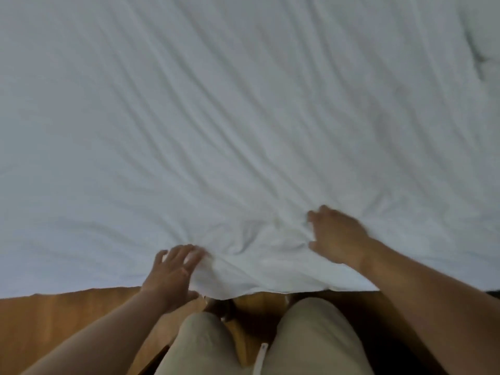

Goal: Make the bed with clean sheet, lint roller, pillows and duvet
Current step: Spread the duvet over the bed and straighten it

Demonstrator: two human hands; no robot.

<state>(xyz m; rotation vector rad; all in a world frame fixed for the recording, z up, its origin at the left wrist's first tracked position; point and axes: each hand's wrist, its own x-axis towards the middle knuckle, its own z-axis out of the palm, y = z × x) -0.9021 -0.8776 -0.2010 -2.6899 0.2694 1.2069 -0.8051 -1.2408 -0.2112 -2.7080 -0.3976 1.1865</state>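
Beige trousers [311, 336] fill the bottom of the view, a white cord [261, 358] hanging between the legs, with orange-brown wooden floor [67, 315] to the left. Just beyond the knees runs the near hem of a white, creased cotton sheet [243, 117] spread across the bed; its long wrinkles fan out from a bunched patch between the hands. At the hem the left hand [173, 269] has its fingers straight and spread apart, tips touching the cloth. The right hand [338, 236] rests on top of the sheet, fingers bent into the bunch — too blurred to tell whether they pinch it.
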